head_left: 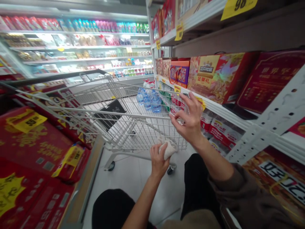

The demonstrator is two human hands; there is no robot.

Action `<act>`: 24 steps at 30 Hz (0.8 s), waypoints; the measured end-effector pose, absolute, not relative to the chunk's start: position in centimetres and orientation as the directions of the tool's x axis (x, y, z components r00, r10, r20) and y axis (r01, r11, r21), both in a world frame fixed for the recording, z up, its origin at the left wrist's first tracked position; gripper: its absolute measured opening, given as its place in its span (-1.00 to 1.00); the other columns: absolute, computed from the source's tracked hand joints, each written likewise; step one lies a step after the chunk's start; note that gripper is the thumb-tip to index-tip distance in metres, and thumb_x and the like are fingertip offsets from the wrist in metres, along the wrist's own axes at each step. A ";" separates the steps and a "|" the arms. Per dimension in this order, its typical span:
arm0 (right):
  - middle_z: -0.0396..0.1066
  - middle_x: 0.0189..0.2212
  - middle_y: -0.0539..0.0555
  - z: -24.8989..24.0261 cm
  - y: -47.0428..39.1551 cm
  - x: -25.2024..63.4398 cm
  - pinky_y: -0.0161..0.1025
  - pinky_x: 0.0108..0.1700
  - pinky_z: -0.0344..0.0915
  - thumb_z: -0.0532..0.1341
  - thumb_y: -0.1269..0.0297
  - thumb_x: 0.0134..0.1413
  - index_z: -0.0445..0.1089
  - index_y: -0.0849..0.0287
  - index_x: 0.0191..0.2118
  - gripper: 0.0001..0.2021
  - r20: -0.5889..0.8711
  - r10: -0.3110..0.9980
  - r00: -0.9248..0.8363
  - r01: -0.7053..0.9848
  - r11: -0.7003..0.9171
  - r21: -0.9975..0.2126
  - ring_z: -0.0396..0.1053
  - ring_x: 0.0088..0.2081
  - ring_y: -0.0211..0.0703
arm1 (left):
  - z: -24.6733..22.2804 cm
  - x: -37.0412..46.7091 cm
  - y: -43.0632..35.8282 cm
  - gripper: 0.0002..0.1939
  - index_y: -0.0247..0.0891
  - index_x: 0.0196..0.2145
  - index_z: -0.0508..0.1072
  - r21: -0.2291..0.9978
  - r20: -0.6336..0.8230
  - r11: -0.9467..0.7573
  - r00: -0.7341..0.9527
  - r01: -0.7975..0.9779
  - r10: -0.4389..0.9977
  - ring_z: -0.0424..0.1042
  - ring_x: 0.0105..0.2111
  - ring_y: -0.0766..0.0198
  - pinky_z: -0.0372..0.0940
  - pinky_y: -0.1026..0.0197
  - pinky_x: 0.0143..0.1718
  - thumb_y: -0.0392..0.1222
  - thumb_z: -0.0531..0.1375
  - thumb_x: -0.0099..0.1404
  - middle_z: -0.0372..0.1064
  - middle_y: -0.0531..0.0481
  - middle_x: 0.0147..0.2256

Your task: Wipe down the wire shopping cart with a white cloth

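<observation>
A wire shopping cart stands across the aisle in front of my knees. My left hand is closed around a crumpled white cloth, which lies against the lower wires at the cart's near end. Higher up and to the right, my right hand pinches the cart's top wire rim near its corner between thumb and index finger. Its other fingers are raised and apart. The cloth hides some of the wires behind it.
Gift boxes fill the white shelf at right, above bottled drinks. Red boxes are stacked close at left. Water bottles stand on the floor beyond the cart. A refrigerated display spans the back.
</observation>
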State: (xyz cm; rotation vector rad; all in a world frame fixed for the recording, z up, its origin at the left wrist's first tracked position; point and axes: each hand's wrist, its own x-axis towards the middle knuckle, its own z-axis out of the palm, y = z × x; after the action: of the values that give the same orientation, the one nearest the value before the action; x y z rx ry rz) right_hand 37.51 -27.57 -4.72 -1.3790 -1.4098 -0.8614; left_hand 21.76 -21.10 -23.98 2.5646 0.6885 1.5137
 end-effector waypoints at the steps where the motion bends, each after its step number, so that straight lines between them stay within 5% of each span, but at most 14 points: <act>1: 0.23 0.35 -0.02 -3.6 -27.6 36.3 0.48 0.44 -0.10 0.21 0.22 0.29 0.44 0.07 -0.37 -0.82 0.941 0.334 0.047 0.989 0.120 -0.092 -0.08 0.50 0.31 | -23.7 21.5 -21.4 -0.54 -0.15 0.16 0.42 0.301 0.810 -0.895 0.408 0.329 0.422 0.33 -0.09 -0.01 0.33 -0.05 -0.06 -0.25 0.26 0.30 0.35 -0.18 -0.07; 4: 0.14 0.42 -0.11 -1.8 -26.7 33.4 0.53 0.49 -0.44 0.19 0.25 0.26 0.48 0.04 -0.26 -0.88 0.916 0.398 -0.054 0.993 0.114 0.010 -0.42 0.57 0.27 | -23.1 20.4 -21.9 -0.53 -0.14 0.17 0.40 0.332 0.803 -0.884 0.392 0.330 0.449 0.33 -0.07 0.00 0.34 -0.04 -0.04 -0.27 0.26 0.31 0.35 -0.17 -0.05; 8: 0.05 0.48 -0.15 -2.6 -23.7 31.6 0.30 0.51 -0.76 0.18 0.26 0.25 0.48 0.04 -0.28 -0.87 0.887 0.422 -0.188 0.981 0.121 0.150 -0.58 0.57 0.08 | -23.3 18.5 -21.5 -0.55 -0.17 0.16 0.39 0.386 0.805 -0.846 0.314 0.368 0.504 0.35 -0.07 0.02 0.35 -0.04 -0.01 -0.20 0.30 0.34 0.38 -0.17 -0.06; 14: 0.03 0.50 -0.08 -4.2 -21.6 31.5 0.26 0.50 -0.79 0.17 0.25 0.30 0.44 0.07 -0.39 -0.79 0.849 0.478 -0.224 0.969 0.204 0.141 -0.59 0.57 0.01 | -22.9 16.6 -19.9 -0.62 -0.18 0.10 0.46 0.455 0.798 -0.802 0.223 0.387 0.560 0.37 -0.06 0.02 0.34 -0.07 0.03 -0.10 0.30 0.36 0.41 -0.17 -0.07; 18: 0.03 0.50 0.04 -5.2 -22.6 31.6 0.43 0.53 -0.48 0.20 0.04 0.32 0.46 0.04 -0.12 -0.78 0.783 0.616 -0.083 0.935 0.321 -0.153 -0.31 0.57 0.14 | -20.6 16.6 -19.8 -0.61 -0.17 0.00 0.51 0.727 0.656 -0.665 0.111 0.173 0.746 0.42 -0.04 0.02 0.32 -0.06 0.10 0.03 0.36 0.28 0.46 -0.14 -0.09; 20: 0.00 0.51 0.16 -6.6 -23.3 31.5 0.41 0.53 -0.27 0.29 -0.10 0.21 0.35 0.03 0.15 -0.50 0.690 0.724 -0.003 0.841 0.375 -0.390 -0.20 0.56 0.16 | -19.1 16.9 -20.2 -0.52 -0.16 0.04 0.49 0.878 0.473 -0.460 0.084 -0.134 0.877 0.45 0.03 0.03 0.34 -0.01 0.13 0.13 0.35 0.28 0.48 -0.12 -0.04; 24: -0.10 0.51 0.33 -10.3 -24.3 30.6 0.30 0.51 -0.02 0.53 -0.19 -0.27 -0.07 0.03 0.43 0.20 0.292 0.947 0.131 0.414 0.216 -0.884 -0.04 0.51 0.22 | -16.5 17.1 -21.0 -0.32 -0.20 0.09 0.48 0.756 0.089 0.145 0.319 -0.639 0.943 0.51 0.09 0.04 0.44 0.09 0.10 0.36 0.33 0.22 0.54 -0.15 0.01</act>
State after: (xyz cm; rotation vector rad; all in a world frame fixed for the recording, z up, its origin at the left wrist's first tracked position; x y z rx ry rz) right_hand 30.65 -24.31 -10.27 -1.3702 -1.4582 0.6523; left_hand 17.11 -20.96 -16.45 0.7993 0.4634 1.1996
